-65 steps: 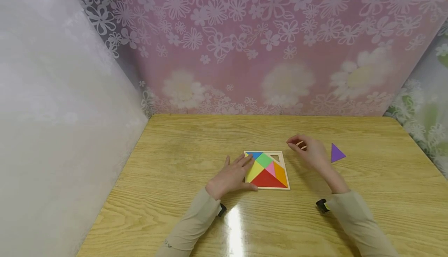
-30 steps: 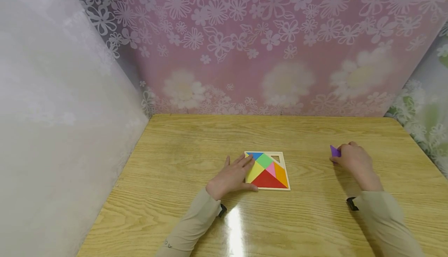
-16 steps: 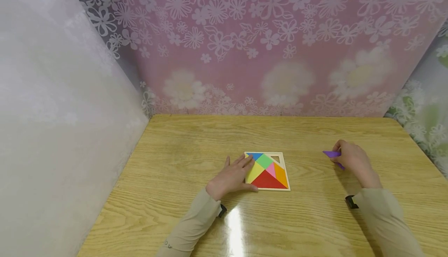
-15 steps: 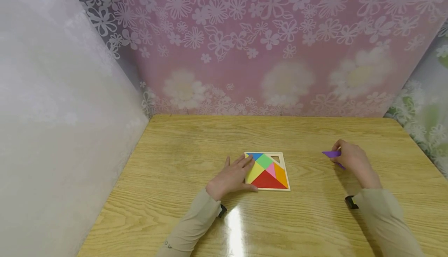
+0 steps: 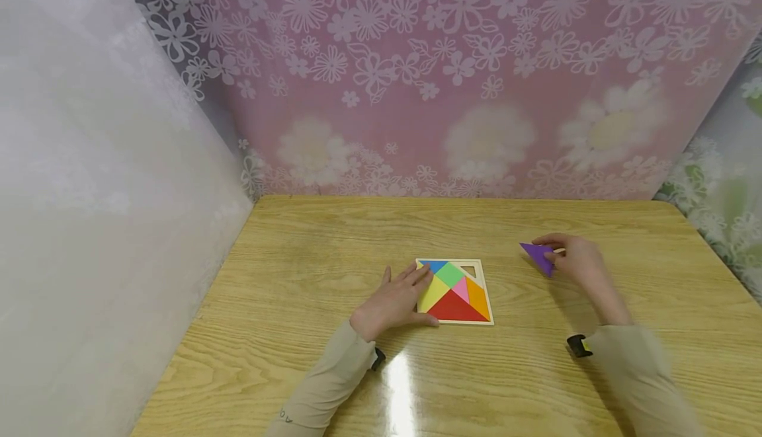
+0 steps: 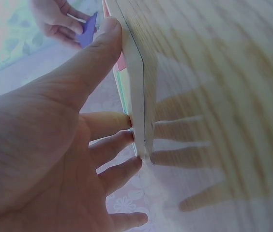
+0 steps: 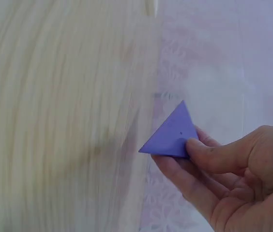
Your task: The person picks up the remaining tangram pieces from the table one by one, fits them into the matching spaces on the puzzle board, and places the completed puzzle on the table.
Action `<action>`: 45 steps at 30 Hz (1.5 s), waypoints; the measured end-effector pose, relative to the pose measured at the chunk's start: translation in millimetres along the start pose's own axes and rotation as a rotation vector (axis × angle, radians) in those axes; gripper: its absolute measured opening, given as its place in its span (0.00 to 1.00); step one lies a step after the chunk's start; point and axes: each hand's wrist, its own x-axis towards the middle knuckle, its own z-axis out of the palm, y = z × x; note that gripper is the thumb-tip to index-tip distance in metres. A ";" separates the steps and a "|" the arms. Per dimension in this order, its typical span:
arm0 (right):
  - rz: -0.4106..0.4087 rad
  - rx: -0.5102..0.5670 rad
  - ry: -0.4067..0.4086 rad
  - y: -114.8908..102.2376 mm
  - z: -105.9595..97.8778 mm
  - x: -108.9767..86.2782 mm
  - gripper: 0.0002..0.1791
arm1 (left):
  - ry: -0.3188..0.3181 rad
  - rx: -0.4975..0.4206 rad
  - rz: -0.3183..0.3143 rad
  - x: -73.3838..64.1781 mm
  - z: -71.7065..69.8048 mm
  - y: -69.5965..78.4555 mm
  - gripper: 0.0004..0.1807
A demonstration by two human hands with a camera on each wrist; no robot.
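In the head view a square tangram board [image 5: 491,311] lies flat on the table, filled with coloured pieces. A triangular gap [image 5: 470,270] shows bare at its upper right corner. My left hand [image 5: 394,298] rests with spread, straight fingers over the board's left side; the left wrist view has the fingertips and thumb [image 6: 110,34] touching the frame. To the right of the board, my right hand [image 5: 577,258] pinches a purple triangle piece [image 5: 538,257] between thumb and fingers. That triangle [image 7: 170,135] appears held up off the table in the right wrist view.
The wooden table [image 5: 333,238] reaches back to a pink floral curtain [image 5: 381,93]. A pale wall covering [image 5: 119,225] borders it on the left. Black straps [image 5: 579,346] sit at both wrists. A bright reflection [image 5: 400,391] falls on the table's front.
My right hand has gone to the right, picked up the purple triangle from the table, turned it, and carried it leftward closer to the board. The left hand has stayed in place.
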 end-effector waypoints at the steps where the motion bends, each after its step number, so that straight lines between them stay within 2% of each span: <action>1: 0.000 0.021 -0.002 -3.7 1.8 0.7 0.18 | -0.001 -0.001 0.000 0.2 0.0 -0.1 0.52; 7: 0.011 0.179 -0.007 -23.9 13.6 4.6 0.18 | -0.005 -0.003 -0.003 1.3 -0.1 -0.1 0.52; 12: -0.042 0.284 -0.009 -37.3 24.7 8.7 0.17 | -0.008 -0.001 -0.008 1.7 -0.2 0.1 0.53; 22: -0.115 0.349 -0.014 -60.7 43.1 15.0 0.15 | -0.015 -0.004 -0.015 2.5 0.0 0.0 0.53; 27: -0.125 0.366 -0.033 -67.5 48.8 15.3 0.14 | -0.015 -0.007 -0.018 2.5 -1.0 0.6 0.53; 35: -0.112 0.306 -0.049 -69.7 56.9 17.7 0.13 | -0.006 -0.009 -0.016 2.8 -1.7 0.7 0.52; 45: -0.153 0.115 -0.091 -72.3 59.4 20.6 0.12 | -0.001 -0.007 -0.014 2.5 -1.6 0.9 0.53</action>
